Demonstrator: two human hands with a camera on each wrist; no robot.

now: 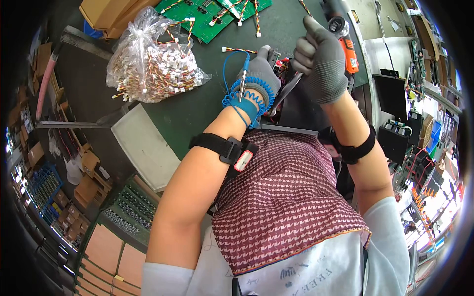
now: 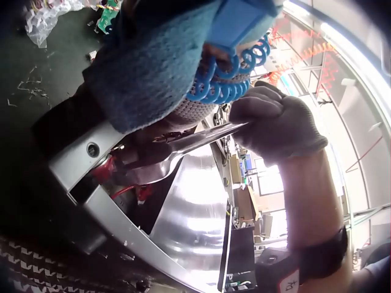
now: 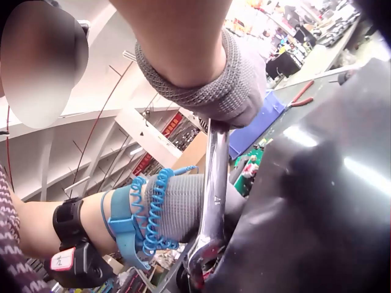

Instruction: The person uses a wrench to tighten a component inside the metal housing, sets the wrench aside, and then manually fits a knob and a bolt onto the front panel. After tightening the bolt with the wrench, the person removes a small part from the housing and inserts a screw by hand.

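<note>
My right hand, in a grey glove, grips the middle of a shiny combination wrench marked 17. Past the thumb side of that hand sticks out the wrench's ring end. Its other end reaches down to red parts inside the corner of a black metal box with a grey edge. Against the side of the box lies my gloved left hand, close by the wrench's lower end. Its wrist carries a blue strap with a coiled cord. What its fingers do is hidden.
To the left, a clear plastic bag full of short connector cables lies on the green table. Green circuit boards and several loose cables are behind it. An orange and black tool lies right of my right hand.
</note>
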